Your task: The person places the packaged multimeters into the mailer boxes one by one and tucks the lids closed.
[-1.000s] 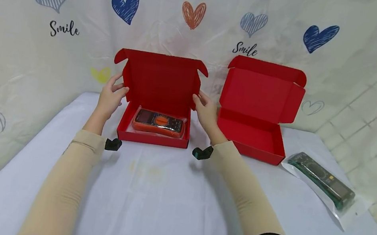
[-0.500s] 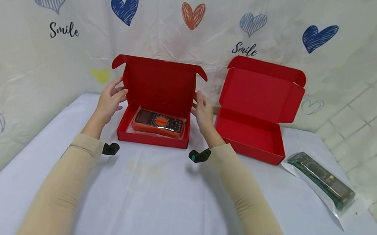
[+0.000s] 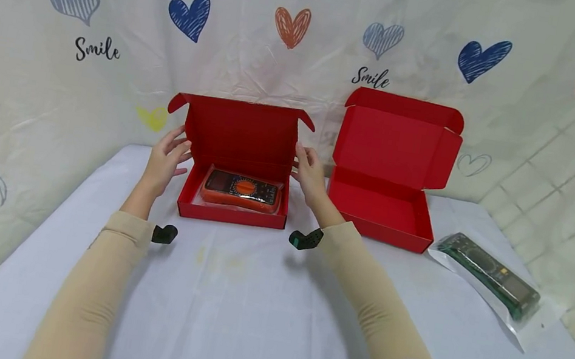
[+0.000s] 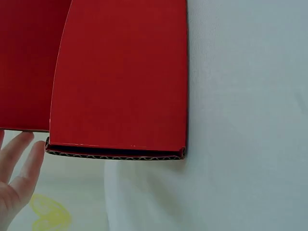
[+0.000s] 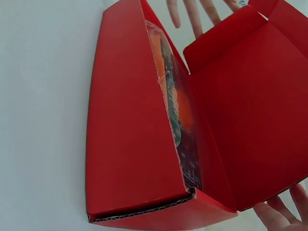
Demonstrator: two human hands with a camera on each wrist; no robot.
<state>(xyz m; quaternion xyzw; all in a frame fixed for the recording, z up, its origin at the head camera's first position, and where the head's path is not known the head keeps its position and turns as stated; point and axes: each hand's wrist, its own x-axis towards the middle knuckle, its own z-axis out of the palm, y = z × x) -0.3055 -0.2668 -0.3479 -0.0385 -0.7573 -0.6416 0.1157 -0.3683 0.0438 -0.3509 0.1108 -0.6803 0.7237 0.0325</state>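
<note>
A red cardboard box (image 3: 231, 215) stands with its lid (image 3: 241, 130) raised and leaning forward. Inside lies an orange and black multimeter (image 3: 243, 190) in a clear plastic bag. My left hand (image 3: 161, 163) is at the lid's left side, fingers spread and lightly bent, fingertips right at its edge. On the opposite side, my right hand (image 3: 310, 176) has its fingertips at the lid's right edge. The right wrist view shows the fingers (image 5: 269, 214) of that hand under the lid's edge, with the bagged multimeter (image 5: 180, 108) behind the box's front wall.
To the right, a second red box (image 3: 385, 233) stands with its lid up and nothing inside. A green and black multimeter (image 3: 492, 273) in a clear and white bag lies on the white tablecloth (image 3: 240, 320) beyond it. A printed curtain (image 3: 242, 32) hangs close behind.
The lid of the left box has tilted forward and down, its top edge lower than before. My left fingers have spread, and my right thumb has drawn back from the lid's inner face.
</note>
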